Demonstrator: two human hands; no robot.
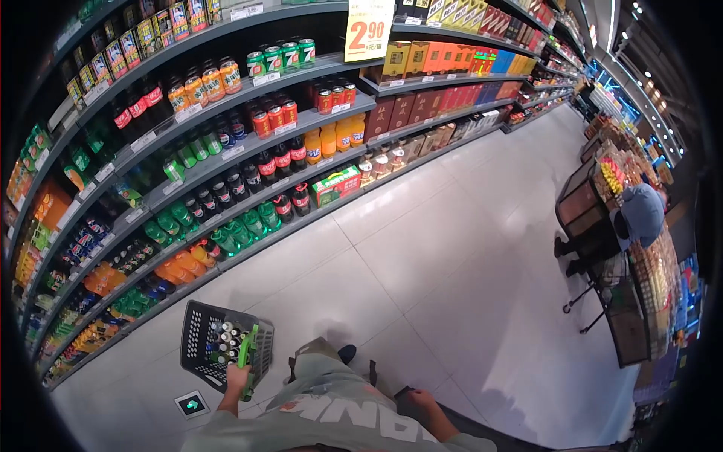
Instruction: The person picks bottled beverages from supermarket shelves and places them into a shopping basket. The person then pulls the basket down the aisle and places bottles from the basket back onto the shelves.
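My left hand point(239, 379) is closed round the green handle point(247, 348) of a dark grey shopping basket point(197, 348). Several bottles point(225, 339) with pale caps stand inside the basket, low at my left side. On the other side of my body, my right hand point(423, 401) hangs near my hip, its fingers curled by a small dark flat object point(404, 392). The kind of that object does not show clearly.
Drink shelves point(301, 162) curve along the left, stocked with cans, bottles and boxes. A price sign point(369, 29) hangs from them. At right, a person point(640, 218) stands by a display counter point(581, 192) and a wheeled cart point(595, 309). A floor sign point(191, 405) lies near the basket.
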